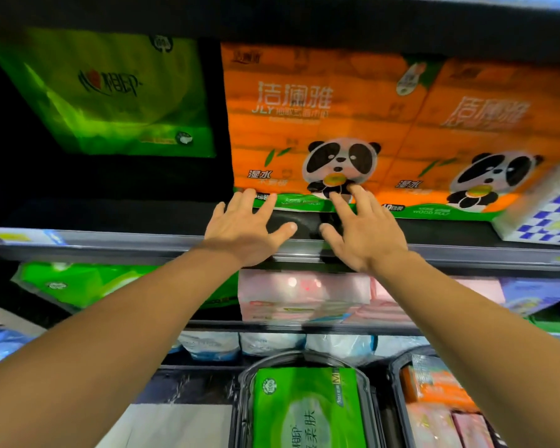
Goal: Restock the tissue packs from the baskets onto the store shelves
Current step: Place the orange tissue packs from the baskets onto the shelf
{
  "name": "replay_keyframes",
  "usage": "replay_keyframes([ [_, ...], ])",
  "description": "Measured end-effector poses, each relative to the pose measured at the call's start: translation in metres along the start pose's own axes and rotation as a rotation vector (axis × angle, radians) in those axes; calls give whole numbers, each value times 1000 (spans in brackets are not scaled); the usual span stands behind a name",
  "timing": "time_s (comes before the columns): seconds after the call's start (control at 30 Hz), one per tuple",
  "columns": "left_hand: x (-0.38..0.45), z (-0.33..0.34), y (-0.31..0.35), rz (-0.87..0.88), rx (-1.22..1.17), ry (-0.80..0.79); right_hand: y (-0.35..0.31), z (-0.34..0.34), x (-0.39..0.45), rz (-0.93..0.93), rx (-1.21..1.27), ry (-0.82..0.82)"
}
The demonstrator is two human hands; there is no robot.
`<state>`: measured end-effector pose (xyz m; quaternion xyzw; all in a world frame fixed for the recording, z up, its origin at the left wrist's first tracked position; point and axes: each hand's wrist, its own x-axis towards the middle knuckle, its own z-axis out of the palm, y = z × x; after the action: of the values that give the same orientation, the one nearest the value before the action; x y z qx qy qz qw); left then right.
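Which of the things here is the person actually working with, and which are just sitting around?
In the job:
- left hand and right hand, fingers straight, at the foot of the orange pack
- top shelf
- green pack in the basket, waiting

Just there:
- second orange pack
- green pack on the shelf
- pink packs below

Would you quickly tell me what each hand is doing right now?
Left hand: open, fingers spread, fingertips touching the bottom edge of the orange tissue pack.
Right hand: open, fingertips on the same pack, holding nothing.
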<state>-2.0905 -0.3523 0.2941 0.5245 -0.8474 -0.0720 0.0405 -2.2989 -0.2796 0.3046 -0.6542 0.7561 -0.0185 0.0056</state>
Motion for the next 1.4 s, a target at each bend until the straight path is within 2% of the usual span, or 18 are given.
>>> replay_keyframes([
  [0.13, 0, 3, -2, 13, -12, 3, 2, -3, 0, 22, 3, -84],
  [0.27, -5, -1, -8, 36, 8, -22, -2, -5, -3, 27, -20, -84],
  [0.37, -15, -6, -5, 4, 19, -100, -3, -12, -16, 20, 16, -65],
  [0.5, -49, -23, 10, 17, 33, -80, -9, -31, -58, 11, 55, -58],
  [0.73, -164, -78, 51, 78, 66, -27, -24, -89, -168, -53, 78, -75],
  [0.9, -249, -112, 74, 149, -15, 48, -33, -131, -251, -93, 99, -44],
  [1.03, -312, -128, 83, 174, -44, 67, -46, -142, -314, -105, 135, -37],
  [1.17, -371, -143, 91, 241, -60, 156, -56, -149, -375, -124, 132, 5],
  [1.4, -471, -157, 108, 235, -49, 225, -65, -157, -470, -131, 131, 86],
])
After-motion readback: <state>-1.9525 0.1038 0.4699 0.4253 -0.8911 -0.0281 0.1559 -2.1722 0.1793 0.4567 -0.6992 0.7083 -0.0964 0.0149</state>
